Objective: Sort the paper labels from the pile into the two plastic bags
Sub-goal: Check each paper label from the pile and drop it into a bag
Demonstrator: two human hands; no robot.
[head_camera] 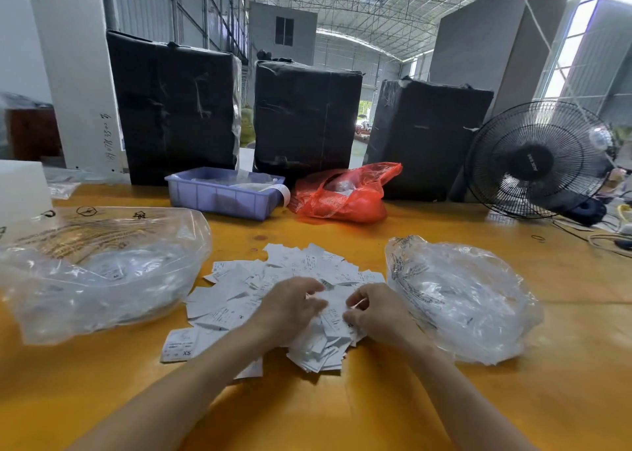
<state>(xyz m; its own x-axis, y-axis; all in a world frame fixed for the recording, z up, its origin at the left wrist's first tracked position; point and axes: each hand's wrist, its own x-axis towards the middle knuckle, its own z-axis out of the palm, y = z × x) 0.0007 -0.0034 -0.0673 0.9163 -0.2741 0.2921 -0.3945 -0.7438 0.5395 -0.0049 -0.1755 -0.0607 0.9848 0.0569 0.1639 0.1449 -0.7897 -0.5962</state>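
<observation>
A pile of white paper labels [273, 279] lies spread on the yellow table [342, 409] in front of me. Both hands are over its near right part. My left hand [290, 305] has curled fingers that pinch labels at the fingertips. Facing it, my right hand [374, 312] pinches a label [333, 315] between thumb and fingers. A clear plastic bag [99, 273] with labels inside lies left of the pile. Right of the pile lies a second clear plastic bag [461, 300], also holding labels.
A purple plastic bin [222, 196] and a red plastic bag [345, 194] sit behind the pile. Three black wrapped bales [307, 115] stand along the table's far edge. A black fan [540, 160] with cables stands at the far right. A white box [20, 187] is far left.
</observation>
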